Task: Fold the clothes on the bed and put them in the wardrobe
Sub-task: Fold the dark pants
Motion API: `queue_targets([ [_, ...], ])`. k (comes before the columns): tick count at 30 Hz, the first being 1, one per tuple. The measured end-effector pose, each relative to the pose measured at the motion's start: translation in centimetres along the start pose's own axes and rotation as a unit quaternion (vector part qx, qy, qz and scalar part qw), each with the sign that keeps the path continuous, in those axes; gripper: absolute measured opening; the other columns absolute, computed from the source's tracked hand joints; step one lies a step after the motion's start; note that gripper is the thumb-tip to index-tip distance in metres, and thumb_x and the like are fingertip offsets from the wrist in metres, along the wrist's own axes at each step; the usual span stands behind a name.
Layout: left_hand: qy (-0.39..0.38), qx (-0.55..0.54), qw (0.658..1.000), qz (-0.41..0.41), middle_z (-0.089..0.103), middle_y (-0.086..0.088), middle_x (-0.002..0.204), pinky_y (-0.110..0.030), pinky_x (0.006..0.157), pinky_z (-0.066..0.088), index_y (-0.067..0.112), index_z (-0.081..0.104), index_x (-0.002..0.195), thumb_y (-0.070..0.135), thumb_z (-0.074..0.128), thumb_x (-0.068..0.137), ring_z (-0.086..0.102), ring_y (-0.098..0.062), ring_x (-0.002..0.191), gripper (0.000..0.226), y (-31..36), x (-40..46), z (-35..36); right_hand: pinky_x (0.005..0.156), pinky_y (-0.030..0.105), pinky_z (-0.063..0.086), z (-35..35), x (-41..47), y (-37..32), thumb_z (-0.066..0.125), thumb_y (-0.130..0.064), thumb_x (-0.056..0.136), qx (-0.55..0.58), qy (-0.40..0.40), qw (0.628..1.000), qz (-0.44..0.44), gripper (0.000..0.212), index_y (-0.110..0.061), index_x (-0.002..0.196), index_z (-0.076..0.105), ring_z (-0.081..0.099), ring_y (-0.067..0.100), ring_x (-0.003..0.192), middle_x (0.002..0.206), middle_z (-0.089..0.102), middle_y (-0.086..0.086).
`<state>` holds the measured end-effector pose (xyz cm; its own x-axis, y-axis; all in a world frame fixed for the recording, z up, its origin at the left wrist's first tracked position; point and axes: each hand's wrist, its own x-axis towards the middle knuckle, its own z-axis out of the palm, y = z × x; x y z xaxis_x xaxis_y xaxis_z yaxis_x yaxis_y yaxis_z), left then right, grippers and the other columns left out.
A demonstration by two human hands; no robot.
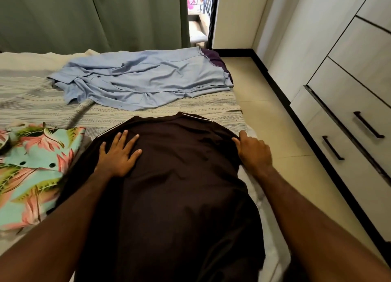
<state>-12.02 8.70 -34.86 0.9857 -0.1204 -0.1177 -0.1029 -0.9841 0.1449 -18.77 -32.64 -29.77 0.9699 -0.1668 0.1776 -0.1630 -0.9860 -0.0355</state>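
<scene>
A dark brown T-shirt [182, 176] with thin white shoulder stripes lies spread flat on the bed [31, 99], collar pointing away from me. My left hand [118, 152] presses flat on its left shoulder area, fingers straight and spread. My right hand [252, 152] grips the shirt's right shoulder edge at the side of the bed, fingers curled round the fabric. A crumpled light blue garment [143, 80] lies farther up the bed. A floral turquoise and pink shirt [31, 171] lies at the left. The white wardrobe [347, 87] stands at the right.
The wardrobe has drawers with black handles [368, 127]. A strip of beige tiled floor [275, 133] runs between bed and wardrobe. Green curtains [84, 17] hang behind the bed, beside an open doorway [198, 17]. A purple cloth [213, 58] peeks out beyond the blue garment.
</scene>
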Motion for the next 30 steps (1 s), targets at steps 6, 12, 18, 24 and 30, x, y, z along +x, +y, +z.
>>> queue_targets([
  [6,0.008,-0.009,1.000,-0.002,-0.004,0.007,0.169,-0.056,0.120,0.000,0.048,0.011,0.157,0.076,0.005,0.080,-0.007,-0.011,0.155,0.082,-0.1,0.3,0.5,0.069,0.041,0.043,-0.8,5.4,3.9,0.041,-0.044,0.105,-0.077,0.001,0.997,-0.026,0.036,-0.012,0.117,0.051,0.065,0.039,0.093,0.104,0.069,0.015],
  [12,0.006,-0.008,1.000,0.001,-0.005,0.008,0.169,-0.055,0.121,-0.001,0.049,0.010,0.157,0.078,0.001,0.077,-0.008,-0.010,0.155,0.085,0.3,-0.1,0.3,0.079,0.049,0.050,0.7,6.4,-3.5,0.057,-0.008,0.084,0.049,0.071,0.990,-0.109,0.030,-0.011,0.112,0.064,0.063,0.039,0.095,0.105,0.068,0.015],
  [18,0.001,0.003,1.000,0.002,0.002,0.011,0.169,-0.056,0.121,0.005,0.052,0.010,0.156,0.081,0.003,0.076,-0.001,-0.009,0.155,0.085,0.2,0.0,-0.9,0.119,0.056,0.021,4.7,6.1,-12.4,0.038,-0.048,0.102,0.130,-0.113,0.978,-0.121,0.046,-0.043,0.148,0.040,0.034,0.022,0.146,0.156,0.042,-0.002],
  [24,-0.022,0.030,0.999,0.013,-0.001,0.011,0.169,-0.060,0.121,0.003,0.056,0.002,0.154,0.078,0.018,0.091,-0.001,-0.011,0.155,0.069,0.2,3.2,-1.4,0.123,0.055,-0.005,6.1,7.5,-12.0,0.019,-0.066,0.099,0.059,-0.132,0.985,-0.092,0.058,-0.053,0.155,0.013,0.003,0.018,0.156,0.169,0.009,-0.007],
  [30,-0.010,0.042,0.999,0.029,0.001,0.007,0.169,-0.061,0.120,0.002,0.056,-0.001,0.154,0.073,0.023,0.096,0.002,-0.016,0.155,0.065,1.6,8.2,-1.6,0.123,0.055,-0.004,7.2,12.7,-9.9,0.017,-0.070,0.096,0.029,-0.114,0.988,-0.095,0.061,-0.053,0.155,0.014,0.002,0.017,0.156,0.169,0.008,-0.007],
])
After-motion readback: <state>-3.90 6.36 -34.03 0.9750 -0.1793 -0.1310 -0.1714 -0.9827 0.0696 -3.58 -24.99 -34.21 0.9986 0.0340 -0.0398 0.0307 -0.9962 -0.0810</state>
